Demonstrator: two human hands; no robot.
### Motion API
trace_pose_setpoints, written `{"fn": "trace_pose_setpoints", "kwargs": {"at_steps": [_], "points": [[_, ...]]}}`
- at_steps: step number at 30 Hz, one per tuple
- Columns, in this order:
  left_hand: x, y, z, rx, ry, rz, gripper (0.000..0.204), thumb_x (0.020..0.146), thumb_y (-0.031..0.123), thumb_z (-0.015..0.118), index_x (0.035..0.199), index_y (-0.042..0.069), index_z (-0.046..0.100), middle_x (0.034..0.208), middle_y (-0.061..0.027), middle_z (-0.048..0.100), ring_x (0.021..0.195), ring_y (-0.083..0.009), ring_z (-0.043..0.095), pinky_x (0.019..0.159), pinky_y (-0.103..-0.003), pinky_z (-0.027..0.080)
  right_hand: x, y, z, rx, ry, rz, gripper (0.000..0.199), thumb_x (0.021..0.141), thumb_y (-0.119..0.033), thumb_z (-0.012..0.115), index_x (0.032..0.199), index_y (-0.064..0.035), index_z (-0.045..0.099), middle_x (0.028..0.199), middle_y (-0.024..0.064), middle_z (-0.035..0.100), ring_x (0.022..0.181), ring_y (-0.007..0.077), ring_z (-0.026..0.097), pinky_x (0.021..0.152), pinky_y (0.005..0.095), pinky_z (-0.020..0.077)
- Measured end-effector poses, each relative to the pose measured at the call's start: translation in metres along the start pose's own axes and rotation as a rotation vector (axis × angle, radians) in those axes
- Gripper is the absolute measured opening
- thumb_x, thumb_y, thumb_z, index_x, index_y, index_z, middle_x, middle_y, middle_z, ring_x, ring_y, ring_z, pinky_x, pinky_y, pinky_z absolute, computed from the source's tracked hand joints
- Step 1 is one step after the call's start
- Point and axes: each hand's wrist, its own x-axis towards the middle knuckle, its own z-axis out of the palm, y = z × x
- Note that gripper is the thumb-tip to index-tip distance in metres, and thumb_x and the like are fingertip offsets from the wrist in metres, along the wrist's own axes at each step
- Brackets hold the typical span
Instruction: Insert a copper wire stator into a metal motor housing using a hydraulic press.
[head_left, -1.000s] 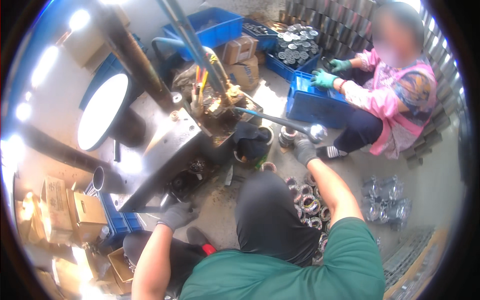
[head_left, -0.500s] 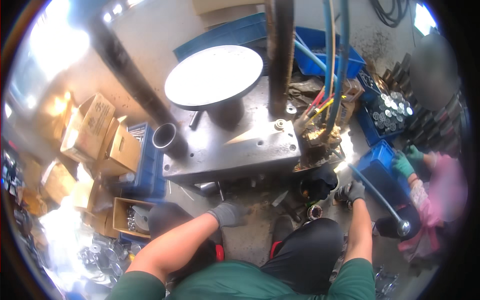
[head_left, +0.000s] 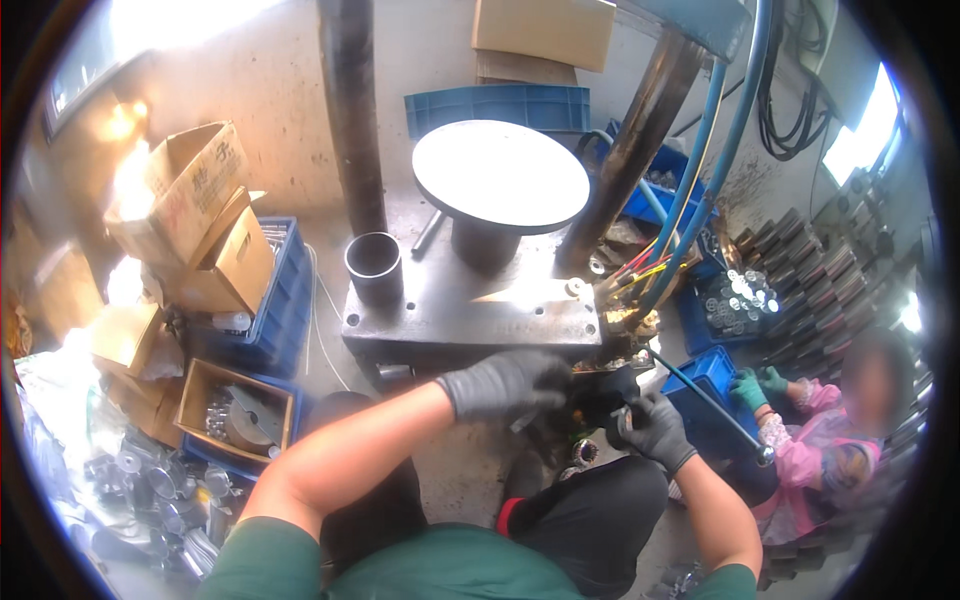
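My left hand (head_left: 505, 388), in a grey glove, is stretched out just in front of a steel machine base (head_left: 430, 322). Its fingers are smeared by motion, and I cannot make out what is in them. To its right, my gloved right hand (head_left: 655, 432) is closed, with a small pale piece at the fingertips that is too indistinct to name. A dark object (head_left: 605, 395) sits between the hands. Below it on the floor is a ring-shaped part (head_left: 585, 452) resembling a motor stator. Above the base stands a round white-topped disc (head_left: 500, 175) on a thick post.
An upright steel tube (head_left: 373, 265) stands on the base's left corner. Cardboard boxes (head_left: 180, 195) and a blue crate (head_left: 285, 300) are stacked at left. A long lever (head_left: 705, 402) slants at right, near a co-worker's green gloves (head_left: 748, 388) and a blue bin (head_left: 712, 370).
My left hand has swung right and forward toward the right hand. The right hand has come inward and turned its fingers left. The view has shifted, showing more of the room.
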Motion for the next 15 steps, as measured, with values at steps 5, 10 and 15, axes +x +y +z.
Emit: {"fn": "trace_pose_setpoints", "kwargs": {"at_steps": [5,10,15], "points": [[0.010,-0.016,0.014,-0.575,0.391,0.000,0.062,0.103,0.041,0.070,0.151,0.006,0.052,0.149,-0.0187,0.057,0.140,-0.0268,0.053,0.116,-0.042,0.045,0.057,-0.073,-0.049,0.842,0.202,0.050,0.051,0.077,-0.027,0.086,0.118,-0.0012,0.071,0.107,0.0130,0.072,0.094,0.0208,0.072,0.081,0.0320,0.0583],[0.001,0.014,0.023,-1.129,0.521,0.174,0.079,0.103,0.065,0.055,0.152,0.004,0.047,0.149,-0.0187,0.053,0.140,-0.0259,0.051,0.117,-0.041,0.046,0.103,-0.161,-0.083,1.137,0.184,0.015,0.048,0.091,-0.024,0.080,0.128,0.0018,0.066,0.109,0.0057,0.068,0.094,0.0150,0.065,0.081,0.0305,0.0543],[-0.019,0.016,-0.005,-1.609,0.315,0.308,0.083,0.100,0.073,0.050,0.151,0.007,0.048,0.139,-0.0214,0.059,0.130,-0.0322,0.060,0.113,-0.050,0.050,0.104,-0.180,-0.087,1.322,0.139,-0.115,0.048,0.100,-0.027,0.068,0.139,0.0011,0.061,0.113,0.0064,0.068,0.105,0.0150,0.062,0.095,0.0320,0.0504]]}}
